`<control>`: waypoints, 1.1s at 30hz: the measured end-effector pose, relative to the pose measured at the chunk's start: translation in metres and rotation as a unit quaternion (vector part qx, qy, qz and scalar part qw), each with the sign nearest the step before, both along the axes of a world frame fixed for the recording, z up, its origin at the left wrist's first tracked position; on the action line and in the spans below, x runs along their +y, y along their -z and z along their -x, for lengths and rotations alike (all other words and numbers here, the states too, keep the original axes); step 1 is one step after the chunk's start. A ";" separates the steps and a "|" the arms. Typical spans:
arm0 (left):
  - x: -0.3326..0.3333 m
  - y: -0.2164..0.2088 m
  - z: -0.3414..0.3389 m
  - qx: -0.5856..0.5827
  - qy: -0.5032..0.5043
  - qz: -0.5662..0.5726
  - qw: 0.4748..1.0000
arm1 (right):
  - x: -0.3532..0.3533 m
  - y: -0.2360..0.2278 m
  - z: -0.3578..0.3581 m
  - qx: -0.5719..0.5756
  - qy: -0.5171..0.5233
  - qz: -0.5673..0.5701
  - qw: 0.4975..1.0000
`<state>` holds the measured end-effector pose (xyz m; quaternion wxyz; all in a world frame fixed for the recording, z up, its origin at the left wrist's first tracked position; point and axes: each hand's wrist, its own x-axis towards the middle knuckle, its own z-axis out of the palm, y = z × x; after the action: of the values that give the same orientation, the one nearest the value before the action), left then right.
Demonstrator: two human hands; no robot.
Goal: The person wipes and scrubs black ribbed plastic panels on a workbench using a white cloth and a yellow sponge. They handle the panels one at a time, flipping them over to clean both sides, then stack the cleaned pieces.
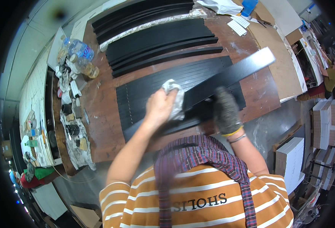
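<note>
Left fingers [170, 99] clasp a white rag [178, 104] against a black board [234, 75]; gloved right fingers [221, 95], blurred, grip its edge.

Dark capital lettering [199, 202] on striped shirt [205, 186]

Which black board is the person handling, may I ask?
The slanting board at the gloved right hand, its upper right end gleaming white; the other black boards lie in rows on the table.

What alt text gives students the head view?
A bare left hand holds a crumpled white cloth at one end of a long black board; a grey-gloved right hand is at its edge. Black strips lie on a brown table.
</note>
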<state>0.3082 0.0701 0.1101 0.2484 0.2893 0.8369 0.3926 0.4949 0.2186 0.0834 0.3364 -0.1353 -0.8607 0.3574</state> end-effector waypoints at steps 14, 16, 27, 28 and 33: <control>0.033 -0.037 0.069 -0.329 -0.118 -0.522 0.778 | 0.122 -0.122 0.067 0.048 -0.073 0.577 0.812; 0.038 -0.039 0.068 -0.331 -0.153 -0.503 0.784 | 0.115 -0.119 0.063 -0.015 -0.136 0.521 0.843; 0.029 0.026 -0.020 -0.392 -0.114 -0.443 0.798 | 0.004 -0.039 0.031 -0.277 -0.233 0.431 0.827; 0.024 0.031 -0.011 -0.382 -0.145 -0.448 0.796 | 0.000 -0.040 0.023 -0.325 -0.212 0.456 0.801; -0.007 0.017 0.101 -0.276 -0.257 -0.515 0.770 | -0.019 -0.041 0.010 -0.380 -0.229 0.312 0.840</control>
<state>0.2069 0.0634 0.0927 0.1721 0.0276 0.4479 0.8770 0.4853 0.1997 0.1247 -0.1685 -0.1574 -0.7701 0.5948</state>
